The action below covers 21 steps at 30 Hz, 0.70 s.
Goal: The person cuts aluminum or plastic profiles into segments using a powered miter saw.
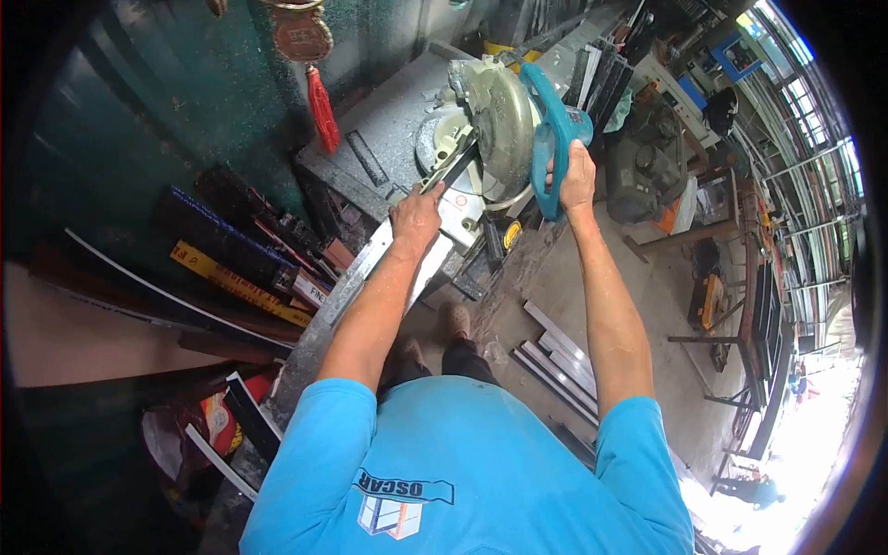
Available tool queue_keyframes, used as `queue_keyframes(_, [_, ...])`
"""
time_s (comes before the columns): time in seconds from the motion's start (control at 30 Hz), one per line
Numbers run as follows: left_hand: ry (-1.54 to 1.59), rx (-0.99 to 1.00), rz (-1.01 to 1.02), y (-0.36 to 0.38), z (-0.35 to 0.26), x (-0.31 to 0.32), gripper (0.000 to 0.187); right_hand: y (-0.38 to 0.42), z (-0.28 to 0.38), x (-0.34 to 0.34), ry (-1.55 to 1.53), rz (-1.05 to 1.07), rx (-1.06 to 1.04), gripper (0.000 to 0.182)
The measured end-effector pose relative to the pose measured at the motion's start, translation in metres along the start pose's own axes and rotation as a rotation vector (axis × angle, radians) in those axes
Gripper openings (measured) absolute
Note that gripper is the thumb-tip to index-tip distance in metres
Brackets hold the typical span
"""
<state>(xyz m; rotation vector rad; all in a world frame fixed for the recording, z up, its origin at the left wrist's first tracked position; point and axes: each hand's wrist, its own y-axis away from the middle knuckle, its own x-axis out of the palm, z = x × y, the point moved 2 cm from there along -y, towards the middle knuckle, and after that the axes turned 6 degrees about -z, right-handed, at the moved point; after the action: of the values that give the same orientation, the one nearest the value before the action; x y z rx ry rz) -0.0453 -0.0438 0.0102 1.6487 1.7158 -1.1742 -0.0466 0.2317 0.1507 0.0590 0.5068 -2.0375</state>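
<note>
A miter saw with a pale blade guard and a teal handle stands on a dusty bench. My right hand is closed around that handle. To its left, my left hand grips a dark metal profile that runs toward the blade guard along the saw's fence. The fingers hide part of the profile, and the blade's edge is covered by the guard. A pale metal strip lies under and beside my left hand.
A short dark offcut lies on the bench. A red tassel hangs at the left. Metal bars lie on the floor near my feet. A dusty machine and metal racks stand at the right.
</note>
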Motion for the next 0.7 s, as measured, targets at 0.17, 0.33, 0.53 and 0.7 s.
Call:
queue_keyframes(0.17, [-0.016, -0.017, 0.042, -0.001, -0.001, -0.004, 0.049, -0.056, 0.053, -0.005, -0.012, 0.11, 0.211, 0.066])
queue_keyframes(0.33, [0.018, 0.014, 0.001, 0.006, -0.001, -0.007, 0.047, -0.094, 0.108, -0.001, 0.056, 0.162, 0.344, 0.076])
queue_keyframes(0.53, [-0.055, 0.118, -0.068, 0.053, 0.002, -0.021, 0.048, -0.097, 0.11, -0.001, 0.084, 0.18, 0.322, 0.078])
queue_keyframes(0.7, [0.035, 0.221, 0.036, 0.068, 0.004, -0.031, 0.047, -0.098, 0.104, -0.003, 0.041, 0.212, 0.333, 0.08])
